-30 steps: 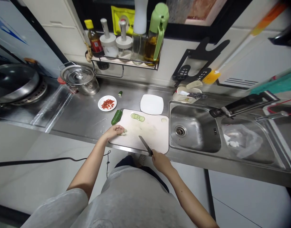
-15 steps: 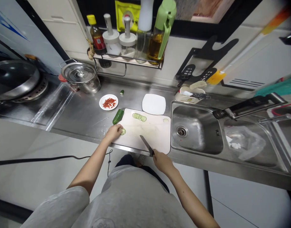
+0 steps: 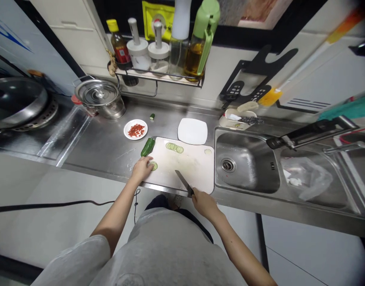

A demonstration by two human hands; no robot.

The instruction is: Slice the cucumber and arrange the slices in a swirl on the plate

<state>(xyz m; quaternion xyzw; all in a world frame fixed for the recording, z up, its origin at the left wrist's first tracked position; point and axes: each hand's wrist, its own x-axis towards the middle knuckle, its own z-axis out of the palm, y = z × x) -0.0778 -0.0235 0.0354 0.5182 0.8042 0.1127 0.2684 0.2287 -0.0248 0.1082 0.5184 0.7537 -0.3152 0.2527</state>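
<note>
Two hands are at the surface, the left hand (image 3: 142, 169) and the right hand (image 3: 204, 204). There's one knife (image 3: 184, 182) and one cutting board (image 3: 194, 171). One uncut cucumber piece (image 3: 147, 146), and one small cucumber stub (image 3: 152, 116) farther back. One lone slice (image 3: 154, 165), one corner slice (image 3: 208, 151), and one overlapping row of slices (image 3: 174, 147) stacked too tightly to count. Two plates, a round plate (image 3: 127, 128) and a square plate (image 3: 192, 131). One lidded pot (image 3: 99, 97), one wok (image 3: 17, 101), five bottles (image 3: 158, 49) on the rack, and two sink basins (image 3: 244, 174).

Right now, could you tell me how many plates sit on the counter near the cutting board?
2: a small round plate of red bits off the board's far-left corner, and a bare square plate behind its far edge.
</note>
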